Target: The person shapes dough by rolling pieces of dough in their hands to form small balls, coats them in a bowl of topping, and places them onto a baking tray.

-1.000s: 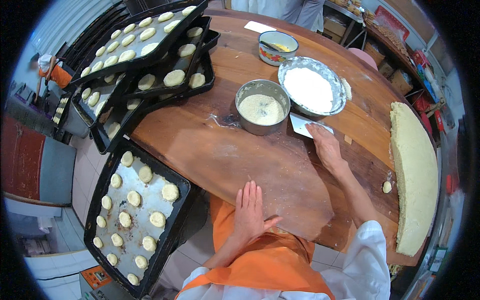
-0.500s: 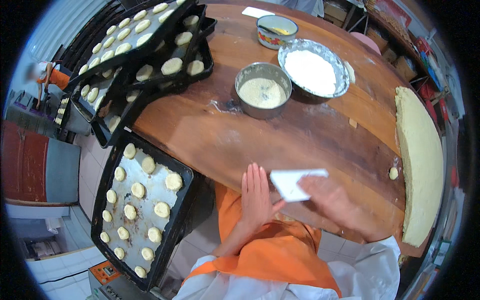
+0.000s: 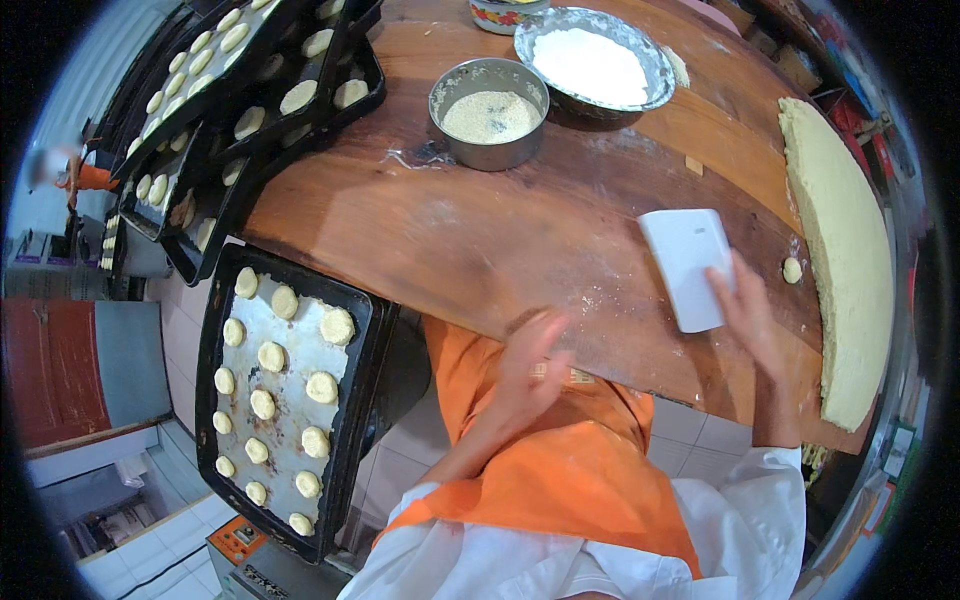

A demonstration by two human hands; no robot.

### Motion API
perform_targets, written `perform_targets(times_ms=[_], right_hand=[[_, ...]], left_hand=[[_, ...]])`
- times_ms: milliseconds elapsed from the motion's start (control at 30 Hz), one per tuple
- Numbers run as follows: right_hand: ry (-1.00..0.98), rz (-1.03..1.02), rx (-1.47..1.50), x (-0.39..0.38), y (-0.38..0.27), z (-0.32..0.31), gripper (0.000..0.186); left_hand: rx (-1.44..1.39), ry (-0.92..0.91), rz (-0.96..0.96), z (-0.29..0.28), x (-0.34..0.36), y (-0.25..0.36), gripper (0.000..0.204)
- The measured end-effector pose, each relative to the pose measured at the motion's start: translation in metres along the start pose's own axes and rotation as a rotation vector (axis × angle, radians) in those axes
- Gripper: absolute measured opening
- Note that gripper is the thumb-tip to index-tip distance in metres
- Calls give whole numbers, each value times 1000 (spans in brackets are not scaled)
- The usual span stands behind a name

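My right hand (image 3: 745, 308) grips a white plastic dough scraper (image 3: 684, 265) by its near right edge, above the right part of the wooden table. My left hand (image 3: 530, 370) is at the table's near edge, in front of the orange apron. It is somewhat blurred, but its fingers look apart and nothing shows in it. Between the hands, pale crumbs (image 3: 592, 300) lie scattered on the wood. Farther right, a small lump of dough (image 3: 792, 270) sits beside a long thick slab of pale dough (image 3: 845, 270).
A metal pan of sesame-like seeds (image 3: 492, 118) and a bowl of white flour (image 3: 592, 65) stand at the far side. At left, a black baking tray (image 3: 285, 400) holds several dough rounds. More loaded trays (image 3: 240, 130) are stacked at the far left. Another person (image 3: 75, 185) stands beyond.
My right hand has swung the scraper to the right and away from me, turning it more upright. My left hand has come up off the tabletop edge. The view has tilted nearer to me.
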State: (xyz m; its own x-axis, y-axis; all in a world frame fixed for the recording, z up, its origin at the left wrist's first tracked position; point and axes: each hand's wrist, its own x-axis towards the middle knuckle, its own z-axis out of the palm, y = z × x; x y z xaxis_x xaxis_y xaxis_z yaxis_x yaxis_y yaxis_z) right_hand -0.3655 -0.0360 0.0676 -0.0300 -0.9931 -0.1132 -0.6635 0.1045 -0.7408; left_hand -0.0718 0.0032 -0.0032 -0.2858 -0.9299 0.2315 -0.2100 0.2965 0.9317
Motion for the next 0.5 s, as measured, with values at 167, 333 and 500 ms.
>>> perform_targets(times_ms=[167,333,500], right_hand=[[9,459,416,-17,60,2,36],[-409,399,365,2,-15,61,37],[-785,-42,20,-9,-47,92,33]], left_hand=[[-1020,420,-1053,-10,-60,-42,37],[-1349,271,-1222,16,-40,-39,55],[-1649,275,-971,11,-49,-46,40]])
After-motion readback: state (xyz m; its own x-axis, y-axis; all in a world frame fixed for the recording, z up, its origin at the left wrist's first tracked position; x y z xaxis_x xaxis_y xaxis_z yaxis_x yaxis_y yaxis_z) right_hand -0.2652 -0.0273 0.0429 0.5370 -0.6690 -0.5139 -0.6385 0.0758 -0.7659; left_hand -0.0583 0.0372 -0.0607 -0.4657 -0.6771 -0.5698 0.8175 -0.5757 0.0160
